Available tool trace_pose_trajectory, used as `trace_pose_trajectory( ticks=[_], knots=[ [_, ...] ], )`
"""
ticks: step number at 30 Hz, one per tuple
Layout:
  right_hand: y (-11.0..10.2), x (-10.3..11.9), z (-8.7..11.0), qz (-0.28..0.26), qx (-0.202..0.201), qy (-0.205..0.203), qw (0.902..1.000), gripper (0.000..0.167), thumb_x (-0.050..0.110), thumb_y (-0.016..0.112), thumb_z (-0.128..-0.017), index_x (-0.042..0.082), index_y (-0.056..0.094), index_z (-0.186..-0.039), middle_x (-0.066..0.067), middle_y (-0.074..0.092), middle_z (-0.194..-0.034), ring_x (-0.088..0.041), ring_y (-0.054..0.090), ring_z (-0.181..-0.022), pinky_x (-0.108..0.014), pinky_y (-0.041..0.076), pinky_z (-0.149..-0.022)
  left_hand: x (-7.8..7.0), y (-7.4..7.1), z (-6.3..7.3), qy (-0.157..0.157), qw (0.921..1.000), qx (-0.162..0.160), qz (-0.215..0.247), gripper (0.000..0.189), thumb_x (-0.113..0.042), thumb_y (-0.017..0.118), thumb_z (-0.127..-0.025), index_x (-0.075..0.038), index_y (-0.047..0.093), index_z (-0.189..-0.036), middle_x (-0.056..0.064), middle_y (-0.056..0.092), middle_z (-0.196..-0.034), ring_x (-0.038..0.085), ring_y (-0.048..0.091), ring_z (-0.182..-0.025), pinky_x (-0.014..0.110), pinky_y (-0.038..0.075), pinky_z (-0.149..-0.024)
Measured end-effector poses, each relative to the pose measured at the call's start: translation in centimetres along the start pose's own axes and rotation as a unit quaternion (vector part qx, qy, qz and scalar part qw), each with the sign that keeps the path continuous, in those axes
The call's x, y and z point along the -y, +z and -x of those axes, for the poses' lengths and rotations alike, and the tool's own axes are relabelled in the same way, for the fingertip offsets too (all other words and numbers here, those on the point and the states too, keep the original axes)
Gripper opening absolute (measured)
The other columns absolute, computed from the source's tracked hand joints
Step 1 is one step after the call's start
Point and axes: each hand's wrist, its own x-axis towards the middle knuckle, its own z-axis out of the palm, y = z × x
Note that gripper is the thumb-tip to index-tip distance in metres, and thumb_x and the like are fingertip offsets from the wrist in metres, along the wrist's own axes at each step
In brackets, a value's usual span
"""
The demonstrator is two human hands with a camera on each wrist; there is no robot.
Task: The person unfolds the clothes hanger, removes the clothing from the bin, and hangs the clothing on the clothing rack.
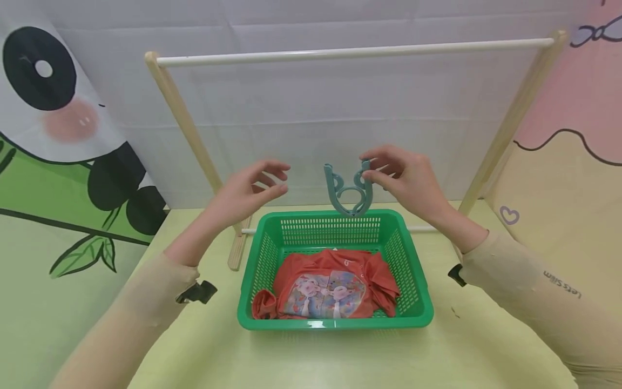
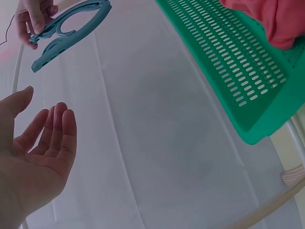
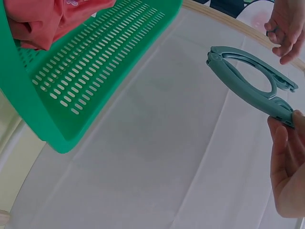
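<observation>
A blue-grey folding clothes hanger (image 1: 332, 190), its two arms folded up into a U, hangs in the air above the back rim of the green basket (image 1: 335, 324). My right hand (image 1: 405, 175) pinches the tip of one arm between thumb and fingers; the right wrist view shows this grip on the hanger (image 3: 238, 87) closely. My left hand (image 1: 240, 192) is raised to the left of the hanger, apart from it, fingers loosely bent and holding nothing. In the left wrist view the left palm (image 2: 40, 164) faces upward. Inside the basket lies a crumpled red garment (image 1: 316, 265) with a printed picture.
Behind the basket stands a wooden rack with a white top rail (image 1: 359, 53) and a wooden post (image 1: 182, 116) on the left, another post (image 1: 510, 124) on the right. A yellow-green table (image 1: 320, 362) carries it all. White cloth (image 1: 311, 97) hangs at the back.
</observation>
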Motion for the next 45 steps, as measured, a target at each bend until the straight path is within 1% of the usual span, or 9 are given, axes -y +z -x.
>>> trace_pose_trajectory(
  ticks=[7,11,15,22,26,30,38,42,45],
  knots=[
    [0.3,0.0,0.0,-0.007,0.004,0.006,0.9999,0.028,0.018,0.073,-0.09,0.017,0.07,-0.118,-0.003,0.077,-0.095,-0.004,0.07,-0.072,-0.017,0.054,-0.067,-1.5,1.1,-2.6,0.043,0.9991,0.002,-0.002,0.044,-0.023,0.068,-0.094,-0.018,0.055,-0.136,0.003,0.063,-0.128,0.018,0.066,-0.106,0.037,0.055,-0.094],
    [0.4,0.0,-0.1,-0.009,0.002,0.008,0.9999,0.028,0.018,0.074,-0.09,0.018,0.07,-0.117,-0.003,0.077,-0.095,-0.006,0.07,-0.073,-0.018,0.054,-0.067,-1.8,1.9,-3.6,0.059,0.9982,-0.002,0.006,0.044,-0.022,0.068,-0.094,-0.017,0.055,-0.136,0.004,0.063,-0.129,0.017,0.067,-0.105,0.035,0.056,-0.093],
    [0.3,0.1,0.0,-0.014,-0.001,0.012,0.9998,0.028,0.017,0.074,-0.089,0.018,0.07,-0.117,-0.003,0.077,-0.095,-0.006,0.071,-0.073,-0.018,0.055,-0.066,-1.9,2.9,-4.2,0.072,0.9969,-0.017,0.028,0.043,-0.02,0.069,-0.094,-0.016,0.057,-0.134,0.005,0.064,-0.127,0.018,0.068,-0.103,0.034,0.056,-0.092],
    [0.4,0.0,0.1,-0.021,0.0,0.013,0.9997,0.029,0.018,0.074,-0.089,0.016,0.069,-0.118,-0.003,0.077,-0.095,-0.017,0.074,-0.076,-0.024,0.057,-0.068,-2.1,4.3,-4.7,0.077,0.9946,-0.033,0.062,0.038,-0.021,0.07,-0.093,-0.017,0.061,-0.13,0.003,0.065,-0.125,0.017,0.067,-0.102,0.034,0.057,-0.09],
    [0.7,-0.2,0.1,-0.018,-0.002,0.012,0.9998,0.029,0.018,0.074,-0.089,0.016,0.069,-0.118,-0.004,0.076,-0.096,-0.017,0.073,-0.075,-0.027,0.058,-0.067,-2.1,4.8,-4.9,0.086,0.9929,-0.037,0.073,0.033,-0.02,0.07,-0.093,-0.015,0.064,-0.125,0.004,0.069,-0.118,0.02,0.067,-0.1,0.037,0.057,-0.088],
    [0.8,-0.3,0.1,-0.021,-0.003,0.012,0.9997,0.028,0.017,0.073,-0.089,0.015,0.069,-0.117,-0.007,0.076,-0.096,-0.014,0.073,-0.073,-0.022,0.056,-0.066,-2.0,5.2,-5.0,0.084,0.9922,-0.046,0.08,0.029,-0.019,0.07,-0.093,-0.014,0.067,-0.121,0.005,0.071,-0.108,0.02,0.068,-0.095,0.035,0.058,-0.083],
    [0.6,-0.7,0.2,-0.039,-0.015,0.03,0.9987,0.028,0.016,0.073,-0.09,0.013,0.068,-0.118,-0.011,0.076,-0.097,0.007,0.067,-0.07,-0.018,0.055,-0.063,-1.8,4.9,-4.8,0.075,0.9902,-0.069,0.095,0.024,-0.015,0.069,-0.093,-0.01,0.067,-0.116,0.009,0.072,-0.102,0.018,0.068,-0.087,0.028,0.057,-0.074],
    [0.1,-1.0,0.4,-0.05,-0.027,0.042,0.9975,0.028,0.015,0.072,-0.091,0.013,0.067,-0.119,-0.011,0.075,-0.098,0.007,0.068,-0.072,-0.02,0.057,-0.063,-1.4,4.5,-4.5,0.068,0.989,-0.084,0.1,0.023,-0.013,0.068,-0.094,-0.008,0.067,-0.116,0.012,0.072,-0.103,0.02,0.068,-0.085,0.026,0.056,-0.072],
    [-0.3,-1.2,0.6,-0.072,-0.035,0.057,0.9951,0.028,0.014,0.072,-0.091,0.012,0.066,-0.118,-0.008,0.073,-0.097,0.002,0.07,-0.074,-0.022,0.058,-0.065,-0.9,4.1,-4.3,0.066,0.9875,-0.093,0.109,0.024,-0.012,0.068,-0.094,-0.007,0.067,-0.116,0.013,0.071,-0.104,0.016,0.069,-0.084,0.025,0.056,-0.072]
  ],
)
